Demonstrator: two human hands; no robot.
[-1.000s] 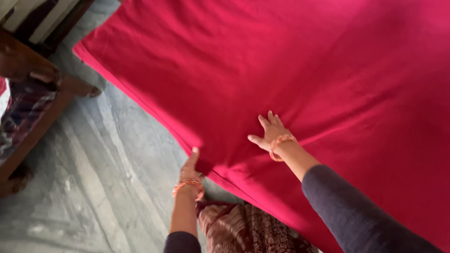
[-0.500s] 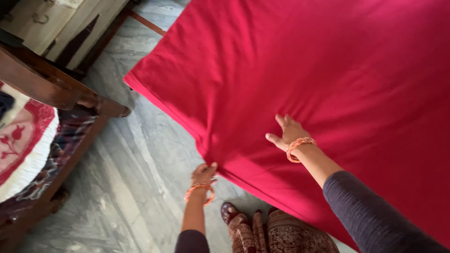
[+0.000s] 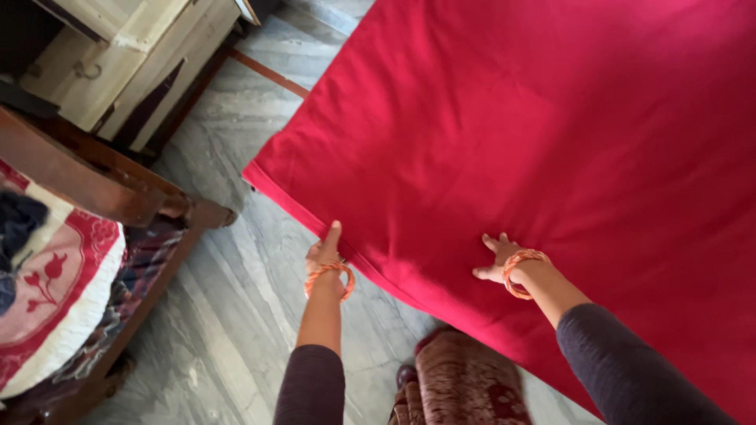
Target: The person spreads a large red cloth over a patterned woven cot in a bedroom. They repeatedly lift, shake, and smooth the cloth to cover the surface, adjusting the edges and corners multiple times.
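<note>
Two hands are working on a large red bed sheet (image 3: 551, 118), which is lying spread over a mattress and is filling most of the upper right part of the view. The left hand (image 3: 324, 256) is gripping the sheet at its near edge, just beside the corner (image 3: 256, 169); its thumb is pointing up along the cloth and the other fingers are curling under the edge, so I cannot tell how tightly they are closing. The right hand (image 3: 498, 262) is lying flat on top of the sheet, a little inside the edge, with its fingers spread and pressing the cloth down. Both wrists are wearing orange bangles (image 3: 524, 271), and both arms are wearing dark sleeves (image 3: 630, 370). Under the sheet's edge a grey marble floor (image 3: 236, 315) is showing. At the left a wooden bed frame (image 3: 87, 177) is standing with a red and white patterned cover (image 3: 55, 283), and behind it a pale wooden cabinet (image 3: 134, 55). Near the bottom, patterned maroon fabric (image 3: 465, 386) is hanging by the person's legs.
</note>
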